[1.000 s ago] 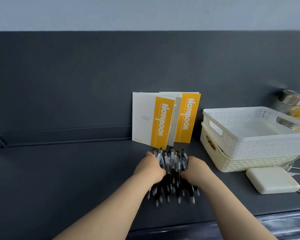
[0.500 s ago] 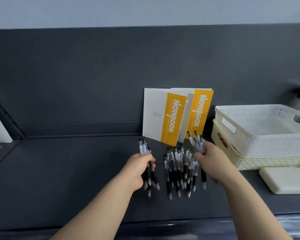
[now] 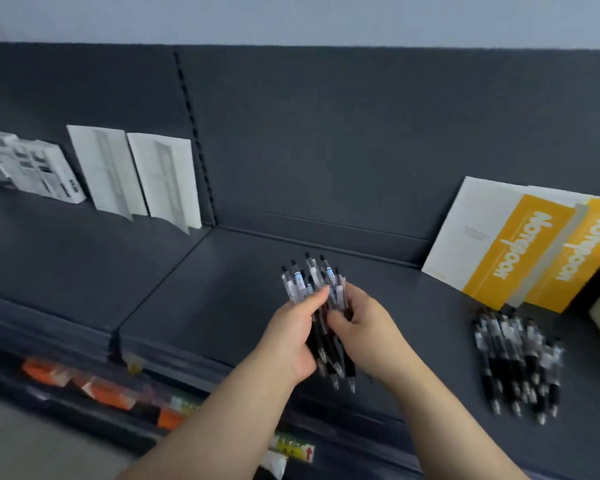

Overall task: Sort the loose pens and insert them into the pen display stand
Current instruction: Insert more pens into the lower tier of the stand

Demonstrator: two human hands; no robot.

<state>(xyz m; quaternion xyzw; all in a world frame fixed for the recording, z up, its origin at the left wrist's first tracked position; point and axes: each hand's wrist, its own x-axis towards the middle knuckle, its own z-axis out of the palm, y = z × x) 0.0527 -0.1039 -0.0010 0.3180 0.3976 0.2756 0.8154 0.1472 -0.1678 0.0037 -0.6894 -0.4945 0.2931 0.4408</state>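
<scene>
Pens (image 3: 309, 282): one bunch gripped by fingers (image 3: 317, 298) of left hand (image 3: 291, 337) and right hand (image 3: 371, 336); one loose pile (image 3: 516, 355); two notebooks (image 3: 492, 244).

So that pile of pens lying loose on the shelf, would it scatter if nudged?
Probably: the pile of pens lies unbound on the flat shelf, and round barrels tend to roll. They look slim and plastic, so likely light and stiff.

Stationery shop, dark slotted shelving (image 3: 201, 265), displayed notebooks (image 3: 499, 244), packaged goods (image 3: 132, 174)

Two yellow notebooks (image 3: 520, 244) and white packets (image 3: 136, 174) lean against the shelf back (image 3: 326, 133)
</scene>
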